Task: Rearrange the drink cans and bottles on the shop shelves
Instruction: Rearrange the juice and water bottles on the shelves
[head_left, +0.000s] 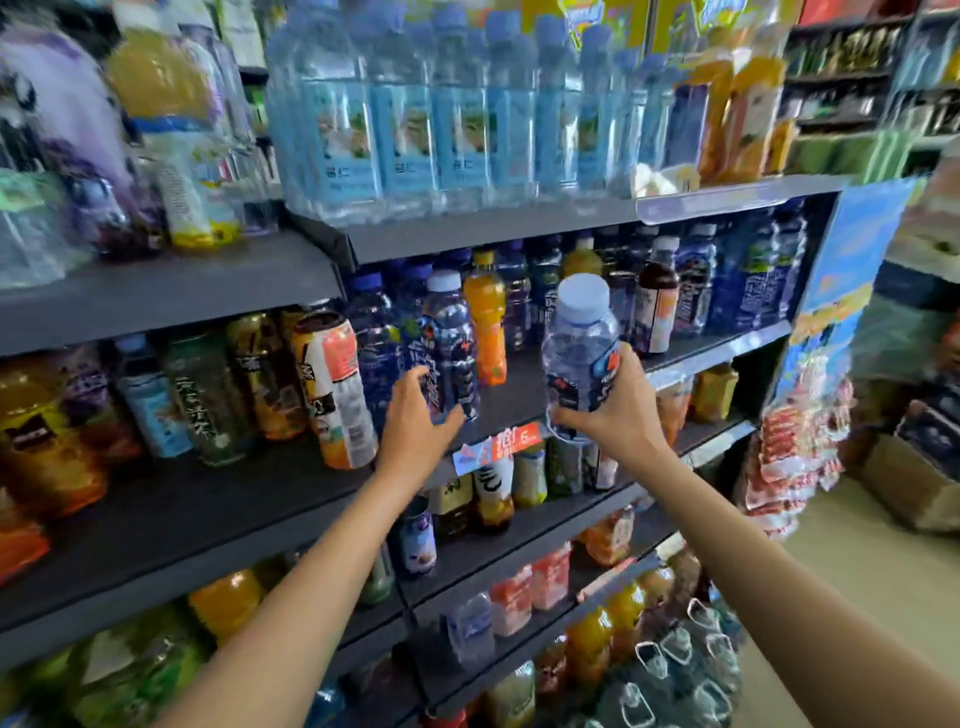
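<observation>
Holding a clear bottle (581, 358) above the shelf's (524, 400) front edge, the right hand (618, 410) grips it; the left hand (415, 421), fingers spread, touches a blue bottle (451, 345). Placement remains.

Small shop aisle, dark grey metal shelving (171, 291) stacked in tiers, a blue promo poster (857, 244) on the end panel. Pale floor (852, 561) to the right, cardboard box (904, 483) on it, more dark shelves (841, 78) behind.
</observation>
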